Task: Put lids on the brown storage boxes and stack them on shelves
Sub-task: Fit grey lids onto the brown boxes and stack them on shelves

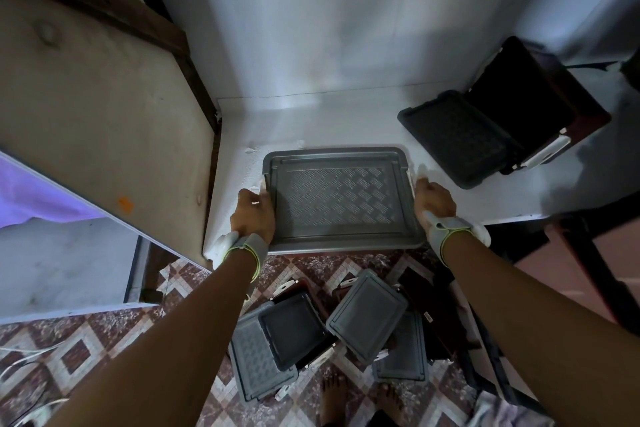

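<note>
Hands: left hand (254, 210) and right hand (434, 203) are each curled round one short end of the lidded storage box (337, 198), gripping at its white side latches.
Box position: on the white shelf (311, 121), at the front edge, straight ahead of the body. Only its grey patterned top shows from above.
Long axis: left to right, across the person. The hands are at opposite ends, neither plainly nearer.
Behind box: bare shelf up to the back wall.
Right neighbour: open brown box (540, 104) with a dark lid (457, 142) lying against it — near, not touching.
Next move (judgement): a straight, even push away from the body — uneven force would skew the box.
Remaining: floor pile (367, 319) of boxes and lids below.
</note>
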